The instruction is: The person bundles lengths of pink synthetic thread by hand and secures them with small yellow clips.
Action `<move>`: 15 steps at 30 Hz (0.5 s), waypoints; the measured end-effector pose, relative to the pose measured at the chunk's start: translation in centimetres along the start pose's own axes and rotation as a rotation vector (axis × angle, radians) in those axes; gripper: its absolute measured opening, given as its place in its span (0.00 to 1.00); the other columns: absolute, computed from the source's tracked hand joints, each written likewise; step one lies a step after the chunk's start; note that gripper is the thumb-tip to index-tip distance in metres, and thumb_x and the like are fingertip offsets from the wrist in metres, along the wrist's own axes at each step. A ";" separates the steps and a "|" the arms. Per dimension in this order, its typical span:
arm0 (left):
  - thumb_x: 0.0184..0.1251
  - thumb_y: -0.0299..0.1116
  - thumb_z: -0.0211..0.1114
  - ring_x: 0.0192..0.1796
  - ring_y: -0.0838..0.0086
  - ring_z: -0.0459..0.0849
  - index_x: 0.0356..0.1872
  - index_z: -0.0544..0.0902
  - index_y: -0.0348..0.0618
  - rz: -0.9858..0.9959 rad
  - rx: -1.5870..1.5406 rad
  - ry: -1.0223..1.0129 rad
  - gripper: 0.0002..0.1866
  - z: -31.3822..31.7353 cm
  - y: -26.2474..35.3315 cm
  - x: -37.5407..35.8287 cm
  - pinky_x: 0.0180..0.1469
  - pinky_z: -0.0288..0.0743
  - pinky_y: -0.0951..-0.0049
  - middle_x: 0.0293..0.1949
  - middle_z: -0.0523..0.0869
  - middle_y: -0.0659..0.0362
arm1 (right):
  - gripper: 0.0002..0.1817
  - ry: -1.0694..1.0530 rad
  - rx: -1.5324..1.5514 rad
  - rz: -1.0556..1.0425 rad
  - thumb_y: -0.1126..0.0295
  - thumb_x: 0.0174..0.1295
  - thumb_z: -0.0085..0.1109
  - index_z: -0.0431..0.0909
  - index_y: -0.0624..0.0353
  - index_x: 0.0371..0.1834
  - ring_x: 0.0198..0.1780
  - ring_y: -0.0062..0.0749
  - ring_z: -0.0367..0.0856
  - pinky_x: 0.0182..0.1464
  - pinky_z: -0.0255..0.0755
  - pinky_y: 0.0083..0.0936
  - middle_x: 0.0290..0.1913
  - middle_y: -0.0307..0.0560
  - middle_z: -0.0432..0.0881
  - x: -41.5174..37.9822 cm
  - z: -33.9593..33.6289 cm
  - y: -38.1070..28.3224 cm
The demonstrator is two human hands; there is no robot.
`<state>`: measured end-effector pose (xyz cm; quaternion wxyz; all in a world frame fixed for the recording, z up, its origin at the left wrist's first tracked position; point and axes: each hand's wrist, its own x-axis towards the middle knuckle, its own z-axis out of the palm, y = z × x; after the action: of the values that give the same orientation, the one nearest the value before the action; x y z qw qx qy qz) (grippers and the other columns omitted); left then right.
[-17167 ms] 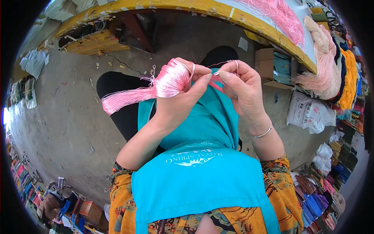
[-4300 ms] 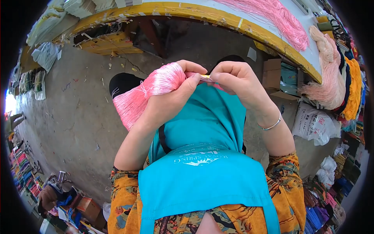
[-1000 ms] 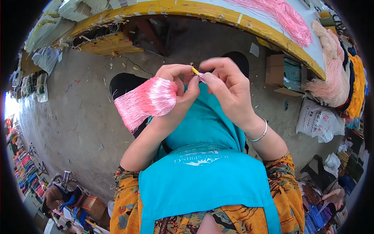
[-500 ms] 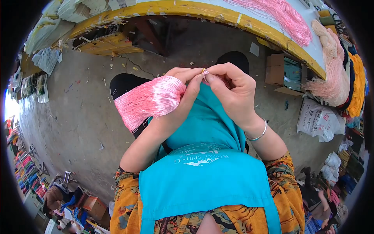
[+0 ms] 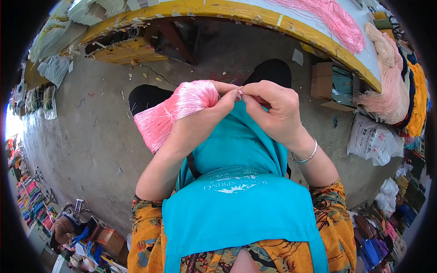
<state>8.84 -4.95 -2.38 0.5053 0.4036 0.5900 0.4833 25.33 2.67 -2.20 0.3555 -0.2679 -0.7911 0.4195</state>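
Observation:
A hank of shiny pink thread (image 5: 159, 119) drapes over my left hand (image 5: 204, 122) and hangs toward the left, past my wrist. The left thumb and forefinger are pressed together at the hank's narrow end; its other fingers are mostly hidden behind the thread. Against those fingertips, my right hand (image 5: 274, 105) pinches the same small pink end (image 5: 240, 91) between thumb and forefinger. A speck of yellowish colour shows at this pinch, too small to make out. Both hands are above the lap of a turquoise apron (image 5: 236, 132).
Ahead runs a yellow-edged table (image 5: 218, 10), with loose pink thread (image 5: 334, 22) on its white top. Pale and orange hanks (image 5: 415, 102) hang off its right end. Below stand an open cardboard box (image 5: 322, 82) and a white printed sack (image 5: 371, 139).
The hank has shifted higher over the back of my left hand, covering more of its fingers. Both hands have turned slightly and still meet at the pink end.

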 end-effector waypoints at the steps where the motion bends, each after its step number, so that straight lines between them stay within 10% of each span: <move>1: 0.69 0.30 0.64 0.36 0.83 0.80 0.43 0.86 0.32 0.000 0.050 0.008 0.10 0.0 -0.2 0.1 0.39 0.74 0.82 0.33 0.85 0.61 | 0.05 -0.001 0.001 0.000 0.83 0.55 0.61 0.82 0.65 0.34 0.28 0.29 0.83 0.29 0.75 0.20 0.30 0.49 0.84 0.0 0.0 0.1; 9: 0.67 0.26 0.62 0.32 0.85 0.80 0.41 0.85 0.33 0.041 -0.174 0.058 0.08 1.0 -0.3 0.3 0.34 0.73 0.84 0.31 0.86 0.61 | 0.04 0.007 0.182 0.132 0.82 0.59 0.58 0.81 0.64 0.35 0.23 0.15 0.73 0.24 0.65 0.16 0.25 0.39 0.79 -0.8 0.6 0.7; 15: 0.67 0.28 0.63 0.21 0.94 0.64 0.39 0.84 0.37 -0.057 -0.320 0.134 0.06 1.8 0.0 0.0 0.22 0.52 0.88 0.23 0.78 0.70 | 0.02 0.105 0.527 0.262 0.79 0.64 0.55 0.77 0.62 0.35 0.21 0.10 0.64 0.22 0.56 0.13 0.24 0.32 0.74 -1.0 1.6 1.0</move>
<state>10.59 -4.66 -2.45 0.5362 0.2680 0.5490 0.5825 24.76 1.73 -4.07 0.3960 -0.2876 -0.5941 0.6384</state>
